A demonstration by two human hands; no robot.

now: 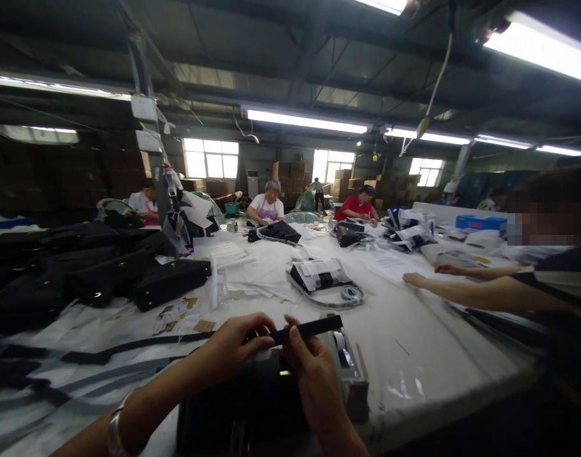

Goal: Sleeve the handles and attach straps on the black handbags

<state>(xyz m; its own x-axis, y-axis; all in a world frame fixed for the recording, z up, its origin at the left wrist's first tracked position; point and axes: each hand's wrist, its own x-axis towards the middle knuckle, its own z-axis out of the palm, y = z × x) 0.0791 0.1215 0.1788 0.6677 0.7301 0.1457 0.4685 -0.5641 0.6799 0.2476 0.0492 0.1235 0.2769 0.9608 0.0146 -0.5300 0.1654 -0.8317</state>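
A black strap is stretched between my two hands, its short free end pointing right. My left hand pinches it between thumb and fingers. Close beside it, my right hand grips the strap with the thumb on top. Below both hands lies a black bag with a small shiny metal fitting; its lower part is dark. Just right of my right hand stands a grey tape dispenser, partly hidden by hand and strap.
Black bags are piled at the left, with more loose straps nearby. A wrapped bag with a coiled strap and white sheets lie ahead. A co-worker's arms reach in from the right; other people sit across the table.
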